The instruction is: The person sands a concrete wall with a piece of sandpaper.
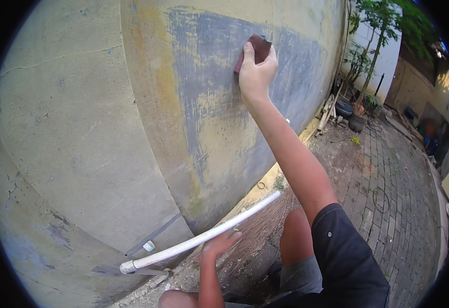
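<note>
The right hand (255, 72) is raised against a weathered wall (106, 128), pressing a dark reddish-brown sanding block (258, 50) flat onto a grey scraped patch of it; the fingers wrap over the block's edge. Low and near, the left hand (218, 243) rests with spread fingers just under a white pipe (204, 237) that runs along the foot of the wall, touching it. To the right lies brick paving (394, 195), and far right stand a dark pot (357, 122) and small trees (378, 31).
</note>
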Demonstrator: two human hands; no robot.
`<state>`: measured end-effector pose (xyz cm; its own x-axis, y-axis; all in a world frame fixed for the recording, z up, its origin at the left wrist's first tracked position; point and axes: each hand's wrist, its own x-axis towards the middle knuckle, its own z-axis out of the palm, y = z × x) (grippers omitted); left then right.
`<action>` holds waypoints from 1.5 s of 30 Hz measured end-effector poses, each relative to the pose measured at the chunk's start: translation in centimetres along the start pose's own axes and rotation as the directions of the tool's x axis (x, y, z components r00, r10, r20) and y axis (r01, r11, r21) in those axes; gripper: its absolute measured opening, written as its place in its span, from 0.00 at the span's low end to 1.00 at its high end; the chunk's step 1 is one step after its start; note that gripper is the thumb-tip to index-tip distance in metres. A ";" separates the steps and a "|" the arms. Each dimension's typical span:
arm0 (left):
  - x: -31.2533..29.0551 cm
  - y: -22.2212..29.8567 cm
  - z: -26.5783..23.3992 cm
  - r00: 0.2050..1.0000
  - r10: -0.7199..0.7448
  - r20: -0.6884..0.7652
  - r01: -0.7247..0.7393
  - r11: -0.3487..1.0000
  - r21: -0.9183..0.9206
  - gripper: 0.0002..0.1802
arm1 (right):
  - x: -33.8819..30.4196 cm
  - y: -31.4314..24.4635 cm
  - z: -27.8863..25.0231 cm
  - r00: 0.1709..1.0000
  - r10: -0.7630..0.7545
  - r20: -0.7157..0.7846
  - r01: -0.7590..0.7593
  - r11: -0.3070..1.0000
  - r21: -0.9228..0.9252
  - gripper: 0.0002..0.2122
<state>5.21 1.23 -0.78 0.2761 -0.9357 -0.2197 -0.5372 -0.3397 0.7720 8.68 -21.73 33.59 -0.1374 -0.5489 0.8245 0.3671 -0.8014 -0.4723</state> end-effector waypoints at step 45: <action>-3.8 4.8 2.3 0.981 -0.158 0.112 0.099 0.904 0.415 0.33 | -9.9 5.0 -7.5 0.939 0.006 0.344 -0.058 0.988 0.141 0.07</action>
<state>-0.26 2.88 2.40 0.2667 -0.8748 -0.4045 -0.7894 -0.4391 0.4291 5.04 -22.11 20.72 0.1896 -0.4386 0.8784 0.5008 -0.7263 -0.4708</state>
